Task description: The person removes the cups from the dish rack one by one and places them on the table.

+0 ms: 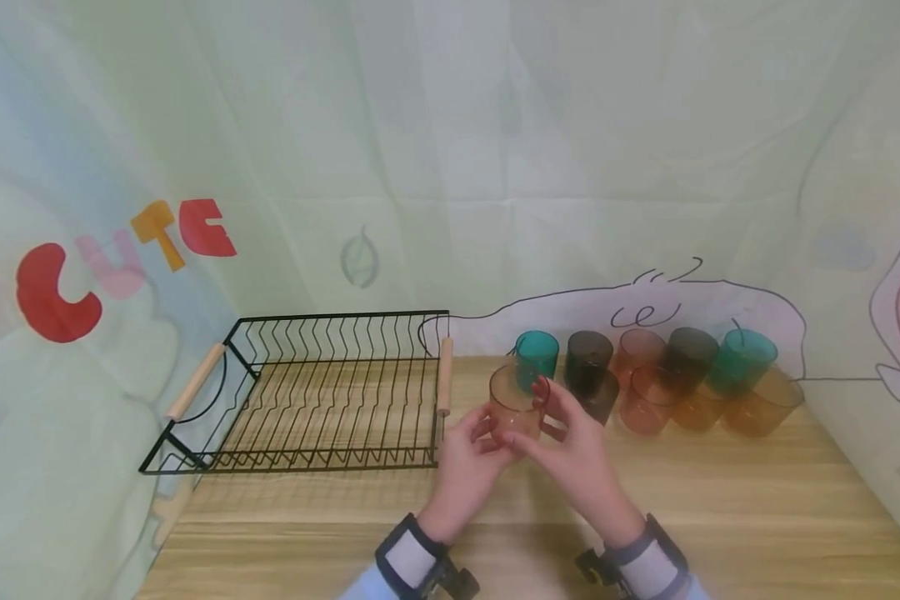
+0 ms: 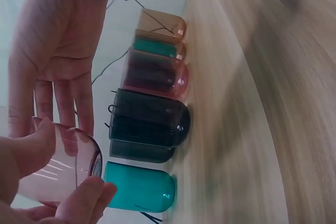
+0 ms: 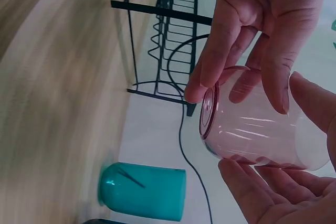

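Observation:
Between both hands is a clear pinkish cup (image 1: pixel 512 421), held above the table and just in front of a teal cup (image 1: pixel 537 350). My left hand (image 1: pixel 467 458) grips its left side near the base, with fingers and thumb around the wall in the left wrist view. From the other side my right hand (image 1: pixel 581 450) holds the cup, its thumb and fingers on opposite sides of the wall in the right wrist view. The held cup lies tilted on its side in the right wrist view. A dark cup (image 1: pixel 588 358) stands beside the teal one.
A black wire dish rack (image 1: pixel 330 472) with wooden handles (image 1: pixel 445 375) stands to the left. More tinted cups stand in two rows at the right, among them a pink cup (image 1: pixel 647 408), an amber cup (image 1: pixel 767 408) and another teal cup (image 1: pixel 746 358). A printed curtain (image 1: pixel 450 167) hangs behind the wooden table (image 1: pixel 330 533).

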### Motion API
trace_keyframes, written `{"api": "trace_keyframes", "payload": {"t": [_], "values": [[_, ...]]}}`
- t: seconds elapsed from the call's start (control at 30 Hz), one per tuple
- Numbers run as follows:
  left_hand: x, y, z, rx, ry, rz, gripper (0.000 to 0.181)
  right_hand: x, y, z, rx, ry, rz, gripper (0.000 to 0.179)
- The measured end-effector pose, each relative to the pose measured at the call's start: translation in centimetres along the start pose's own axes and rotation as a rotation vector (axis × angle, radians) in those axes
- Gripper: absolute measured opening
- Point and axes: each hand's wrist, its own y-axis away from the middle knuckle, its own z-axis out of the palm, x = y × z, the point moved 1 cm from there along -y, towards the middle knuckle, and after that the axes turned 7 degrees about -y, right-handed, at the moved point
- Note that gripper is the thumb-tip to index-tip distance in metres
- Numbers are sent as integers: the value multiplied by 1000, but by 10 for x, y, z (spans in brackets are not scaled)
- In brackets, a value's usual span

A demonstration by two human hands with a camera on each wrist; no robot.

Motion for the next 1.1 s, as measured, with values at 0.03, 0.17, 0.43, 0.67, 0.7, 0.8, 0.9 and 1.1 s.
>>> {"api": "trace_keyframes", "payload": {"t": [0.03, 0.17, 0.43, 0.67, 0.7, 0.8, 0.9, 1.1], "values": [[-1, 0, 0, -3, -17, -2, 69, 0, 0, 1, 3, -6, 5, 77], [-3, 0, 1, -12, -64, 12, 67, -7, 3, 4, 24, -27, -8, 74], [9, 1, -3, 19, -177, 84, 73, 4, 1, 1, 109, -33, -70, 73], [25, 2, -20, 110, -286, 196, 66, 36, -5, -2, 214, 29, -94, 77], [26, 1, -22, 124, -300, 220, 65, 39, -6, -2, 219, 27, -86, 77], [29, 1, -29, 168, -339, 284, 62, 49, -7, 0, 222, 31, -52, 78], [29, 2, -35, 211, -427, 321, 58, 58, -8, 2, 228, 22, -14, 78], [28, 4, -44, 280, -549, 394, 51, 72, -9, 6, 248, 120, 45, 80]]}}
